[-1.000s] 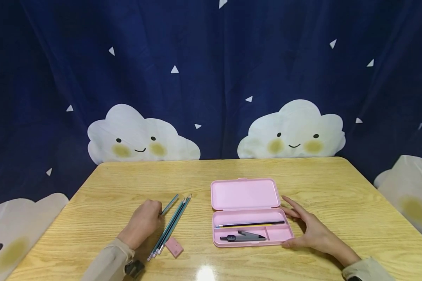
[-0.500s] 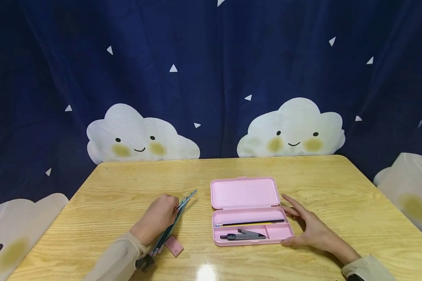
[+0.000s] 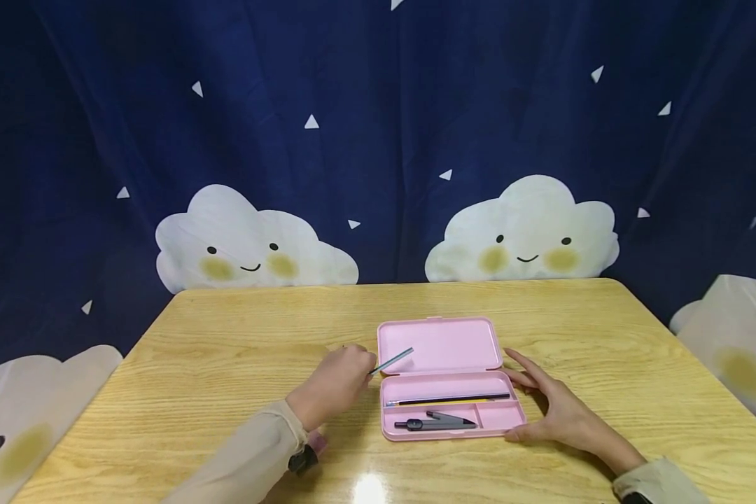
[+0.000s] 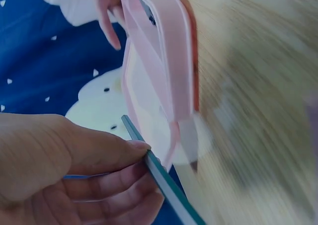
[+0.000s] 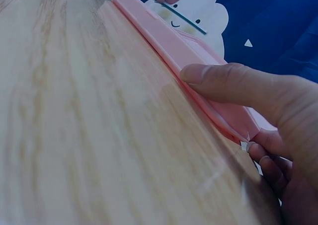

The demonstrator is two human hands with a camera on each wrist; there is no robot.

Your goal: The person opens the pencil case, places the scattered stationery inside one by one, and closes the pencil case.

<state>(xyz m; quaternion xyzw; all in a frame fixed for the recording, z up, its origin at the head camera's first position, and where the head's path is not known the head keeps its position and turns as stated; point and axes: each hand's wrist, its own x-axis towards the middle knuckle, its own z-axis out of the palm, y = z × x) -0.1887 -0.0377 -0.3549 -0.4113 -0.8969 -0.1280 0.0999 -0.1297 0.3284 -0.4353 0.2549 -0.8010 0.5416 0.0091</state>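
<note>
My left hand [image 3: 337, 381] pinches a teal pencil [image 3: 393, 360] between thumb and fingers, as the left wrist view also shows. The pencil's far end slants up in front of the opened lid of a pink pencil case [image 3: 504, 418]. My right hand [image 3: 554, 416] holds the case's right end, thumb at the front corner and fingers behind. In the case's rear compartment lies a black pencil [image 3: 453, 399] with a yellow one along it. A grey compass [image 3: 435, 423] rests in the front left compartment. The other teal pencils are hidden by my left arm in the head view.
A pink eraser [image 3: 317, 442] lies on the wooden table [image 3: 258, 322], partly covered by my left wrist. Behind the table hangs a dark blue curtain [image 3: 397, 140] with white clouds.
My left hand has moved right, from over the loose teal pencils to the case's left edge, carrying one pencil. The right hand and the case have stayed put.
</note>
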